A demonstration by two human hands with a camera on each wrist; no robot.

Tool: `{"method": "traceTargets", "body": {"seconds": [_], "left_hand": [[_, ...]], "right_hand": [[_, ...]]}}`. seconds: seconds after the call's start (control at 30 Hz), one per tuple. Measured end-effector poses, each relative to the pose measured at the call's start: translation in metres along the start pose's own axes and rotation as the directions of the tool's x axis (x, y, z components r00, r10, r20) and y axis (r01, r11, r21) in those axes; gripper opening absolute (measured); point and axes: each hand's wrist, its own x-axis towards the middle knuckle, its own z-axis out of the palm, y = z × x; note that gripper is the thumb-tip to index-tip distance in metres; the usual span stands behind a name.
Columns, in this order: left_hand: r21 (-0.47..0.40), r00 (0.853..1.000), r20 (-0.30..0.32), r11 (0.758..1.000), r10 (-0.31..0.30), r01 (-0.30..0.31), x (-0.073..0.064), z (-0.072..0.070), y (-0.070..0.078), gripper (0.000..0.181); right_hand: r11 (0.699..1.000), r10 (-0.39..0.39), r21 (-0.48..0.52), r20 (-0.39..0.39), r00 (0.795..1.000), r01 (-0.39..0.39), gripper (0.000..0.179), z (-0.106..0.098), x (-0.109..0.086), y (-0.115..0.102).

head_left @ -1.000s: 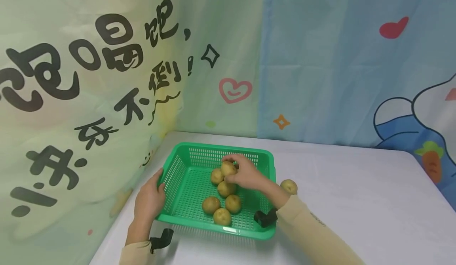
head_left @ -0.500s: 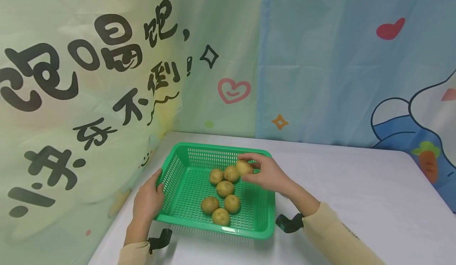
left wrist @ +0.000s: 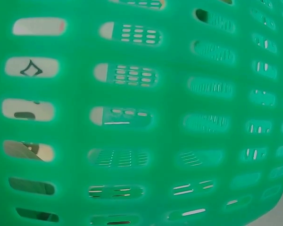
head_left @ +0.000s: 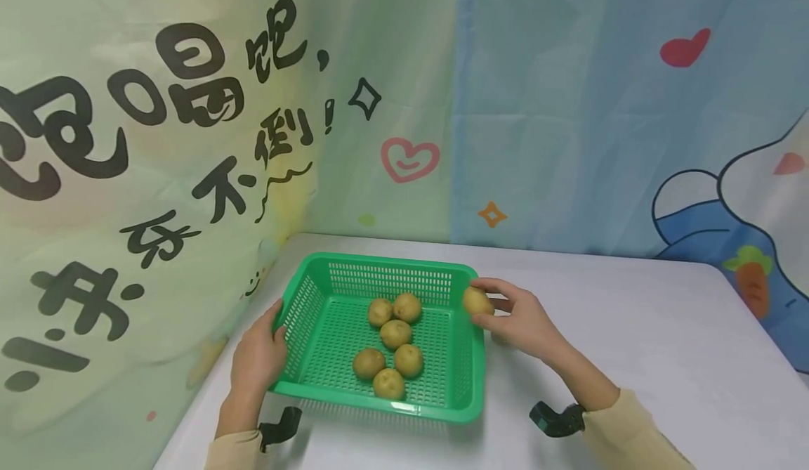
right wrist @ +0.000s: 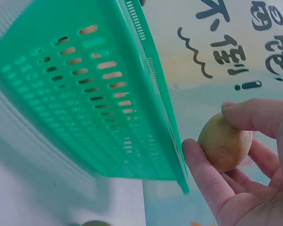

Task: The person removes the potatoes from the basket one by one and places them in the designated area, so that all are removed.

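A green plastic basket (head_left: 379, 408) with slotted walls stands on the table, several potatoes (head_left: 407, 361) on its floor. My left hand (head_left: 258, 349) grips the basket's left rim; in the left wrist view the basket wall (left wrist: 75, 89) fills the picture and hides the hand. At the right rim, my right hand (head_left: 521, 319) holds one potato (head_left: 477, 301) between thumb and fingers. The right wrist view has this potato (right wrist: 225, 143) raised beside the rim, pinched by the thumb and fingertips.
Another potato (head_left: 501, 338) lies on the white table (head_left: 632, 329) just outside the basket, mostly hidden under my right hand. Printed cloth (head_left: 569, 105) hangs behind the table and along its left side. Black wrist mounts (head_left: 556, 419) stick out from both forearms.
My right hand has lifted a potato from the group in the basket and carried it right to the right rim. My left hand stays on the left rim.
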Motion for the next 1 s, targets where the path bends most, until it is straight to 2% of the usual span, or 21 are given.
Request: {"method": "traceTargets", "body": {"seconds": [0.1,0.23,0.4,0.6,0.73,0.83,1.0], "left_hand": [[0.003,1.0,-0.004,1.0,-0.004,0.004,0.0,0.0,-0.001,0.051],[-0.001,1.0,-0.008,1.0,-0.003,0.003,-0.001,0.0,-0.001,0.05],[-0.01,1.0,-0.003,1.0,-0.004,0.004,-0.002,0.0,0.0,0.05],[-0.014,1.0,0.003,1.0,0.003,-0.003,-0.002,-0.002,0.001,0.051],[-0.016,1.0,0.005,1.0,0.005,-0.005,-0.001,-0.002,0.001,0.051],[-0.019,1.0,0.008,1.0,0.004,-0.004,-0.001,-0.002,0.001,0.051],[-0.019,1.0,0.002,1.0,0.004,-0.004,0.0,-0.001,0.0,0.051]], "right_hand": [[1.0,0.008,0.003,-0.016,1.0,-0.008,0.055,-0.007,-0.007,0.004],[0.998,0.055,-0.007,-0.04,0.998,-0.055,0.053,-0.016,-0.016,0.012],[0.995,0.095,-0.021,-0.076,0.993,-0.097,0.055,-0.025,-0.03,0.032],[0.979,0.2,-0.011,-0.1,0.975,-0.202,0.06,-0.028,-0.05,0.057],[0.973,0.223,-0.023,-0.121,0.967,-0.228,0.059,-0.031,-0.062,0.07],[0.965,0.243,-0.066,-0.145,0.959,-0.255,0.058,-0.034,-0.067,0.081],[0.93,0.295,-0.172,-0.177,0.939,-0.325,0.06,-0.042,-0.068,0.094]]}}
